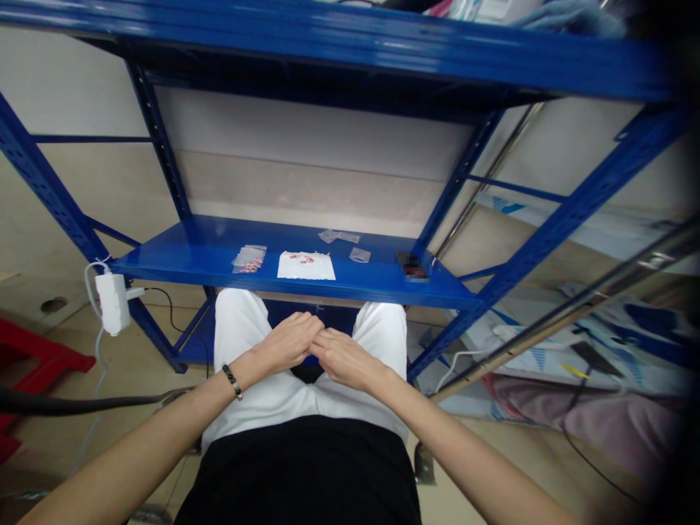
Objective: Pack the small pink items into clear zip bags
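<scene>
The left hand point(287, 341) and right hand point(345, 359) meet above the lap, resting over white trousers point(240, 328), with nothing visible in either. Their fingers point(313, 325) lie close together and gently curved, the tips of the two hands touching and overlapping at the middle, neither spread nor pinching. A dark beaded bracelet point(232, 381) circles the left wrist. Ahead, just beyond the knees, is a blue steel shelf point(180, 251). On it lies a white paper sheet point(306, 267) holding small pink-red pieces point(302, 258), with a clear plastic bag point(249, 258) of similar pieces to its left. Two more clear bags point(339, 235) point(359, 255) sit further right, near a dark object point(413, 266) too blurred to identify. A white power adapter point(113, 303) hangs from the shelf's left upright.
</scene>
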A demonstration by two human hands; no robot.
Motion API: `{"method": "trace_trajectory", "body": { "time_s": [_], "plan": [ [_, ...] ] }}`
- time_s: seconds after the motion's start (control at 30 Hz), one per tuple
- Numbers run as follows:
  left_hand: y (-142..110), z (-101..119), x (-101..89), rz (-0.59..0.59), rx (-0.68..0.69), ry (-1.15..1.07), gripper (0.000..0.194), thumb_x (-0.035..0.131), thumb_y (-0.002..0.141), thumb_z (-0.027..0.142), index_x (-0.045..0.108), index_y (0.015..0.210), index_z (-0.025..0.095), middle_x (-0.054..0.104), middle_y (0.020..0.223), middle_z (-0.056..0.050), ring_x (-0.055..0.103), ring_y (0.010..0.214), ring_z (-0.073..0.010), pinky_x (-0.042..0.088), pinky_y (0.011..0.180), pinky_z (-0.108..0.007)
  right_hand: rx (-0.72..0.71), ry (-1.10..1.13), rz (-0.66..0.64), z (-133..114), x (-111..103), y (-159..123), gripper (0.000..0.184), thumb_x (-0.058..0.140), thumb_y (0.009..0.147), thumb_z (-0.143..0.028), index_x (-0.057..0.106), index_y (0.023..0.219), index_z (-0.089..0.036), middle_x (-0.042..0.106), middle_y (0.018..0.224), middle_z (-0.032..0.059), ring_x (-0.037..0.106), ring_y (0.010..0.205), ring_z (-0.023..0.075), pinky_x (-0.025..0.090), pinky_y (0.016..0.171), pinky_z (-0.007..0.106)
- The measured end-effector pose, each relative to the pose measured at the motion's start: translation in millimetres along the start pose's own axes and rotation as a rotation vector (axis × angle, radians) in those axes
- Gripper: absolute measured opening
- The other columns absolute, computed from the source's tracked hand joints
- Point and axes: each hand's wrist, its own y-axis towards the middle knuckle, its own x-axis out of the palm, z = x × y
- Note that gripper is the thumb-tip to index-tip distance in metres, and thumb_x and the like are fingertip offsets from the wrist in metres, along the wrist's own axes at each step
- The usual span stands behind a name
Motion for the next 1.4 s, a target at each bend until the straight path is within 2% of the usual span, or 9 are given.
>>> {"method": "trace_trajectory", "body": {
  "time_s": [0.2,0.4,0.5,0.6,0.7,0.8,0.97,1.17,1.4],
  "plan": [
    [1.1,9.3,7.3,-0.053,0.028,0.005,0.022,0.047,0.078,0.008,0.050,0.099,0.015,0.058,0.097,-0.011,0.050,0.092,-0.0265,0.041,0.086,-0.039,-0.031,-0.114,-0.097,-1.5,12.4,3.7,0.022,0.050,0.087,-0.010,0.068,0.100,-0.009,0.070,0.103,0.0156,0.062,0.100,0.0248,0.044,0.098,0.038],
    [-4.3,8.6,11.7,0.021,-0.037,-0.164,0.035,0.048,0.074,0.008,0.048,0.107,0.019,0.059,0.102,-0.009,0.053,0.097,-0.0253,0.041,0.088,-0.037,-0.041,-0.121,-0.113,-6.3,1.6,8.8,0.019,0.051,0.088,-0.012,0.070,0.090,-0.011,0.071,0.095,0.0139,0.062,0.101,0.0257,0.042,0.100,0.040],
    [-1.7,3.6,14.2,0.024,-0.054,-0.204,0.029,0.049,0.073,0.010,0.047,0.101,0.019,0.060,0.096,-0.008,0.055,0.092,-0.0243,0.042,0.083,-0.036,-0.041,-0.076,-0.116,-4.7,-3.5,11.2,0.017,0.053,0.087,-0.013,0.069,0.084,-0.011,0.071,0.095,0.0138,0.062,0.099,0.0255,0.044,0.097,0.039],
    [1.1,-7.1,15.7,0.033,-0.073,-0.243,0.023,0.049,0.074,0.010,0.047,0.095,0.020,0.060,0.092,-0.006,0.056,0.089,-0.0234,0.042,0.080,-0.034,-0.047,-0.001,-0.081,0.0,-12.3,12.8,0.014,0.054,0.088,-0.015,0.068,0.088,-0.013,0.070,0.097,0.0127,0.062,0.100,0.0243,0.047,0.092,0.036],
    [1.6,-23.0,15.3,0.124,-0.139,-0.333,0.015,0.049,0.079,0.014,0.047,0.092,0.021,0.060,0.088,-0.004,0.057,0.084,-0.0210,0.042,0.075,-0.030,-0.089,0.127,0.004,10.8,-27.0,13.5,0.022,0.051,0.090,-0.012,0.067,0.104,-0.017,0.069,0.110,0.0092,0.060,0.108,0.0207,0.046,0.092,0.033],
    [0.6,-35.6,11.8,0.233,-0.251,-0.405,0.007,0.049,0.083,0.018,0.049,0.089,0.021,0.060,0.080,-0.001,0.058,0.075,-0.0179,0.041,0.069,-0.028,-0.086,0.241,0.124,32.8,-40.1,17.5,0.033,0.048,0.090,-0.007,0.066,0.115,-0.021,0.068,0.115,0.0067,0.059,0.111,0.0174,0.044,0.096,0.031],
    [1.2,-37.5,6.4,0.325,-0.348,-0.433,0.006,0.055,0.082,0.021,0.053,0.087,0.021,0.061,0.073,0.002,0.058,0.066,-0.0147,0.039,0.065,-0.025,0.155,0.281,0.341,97.2,-39.1,42.0,0.025,0.052,0.092,-0.015,0.072,0.105,-0.020,0.072,0.106,0.0062,0.065,0.099,0.0189,0.046,0.089,0.030],
    [2.9,-42.2,16.8,0.282,-0.411,-0.422,0.004,0.057,0.081,0.021,0.055,0.084,0.022,0.064,0.071,0.002,0.060,0.066,-0.0152,0.038,0.062,-0.024,0.516,0.308,0.444,175.9,-12.7,94.1,0.017,0.062,0.084,-0.017,0.077,0.093,-0.018,0.076,0.093,0.0062,0.069,0.082,0.0187,0.049,0.077,0.025],
    [-5.1,-50.8,26.5,0.217,-0.466,-0.282,0.004,0.055,0.082,0.020,0.055,0.085,0.022,0.064,0.078,-0.001,0.060,0.072,-0.0172,0.038,0.067,-0.026,0.616,0.263,0.473,203.1,25.9,137.8,0.012,0.067,0.081,-0.020,0.077,0.086,-0.019,0.075,0.088,0.0056,0.067,0.080,0.0190,0.047,0.071,0.024]
  ]
}}
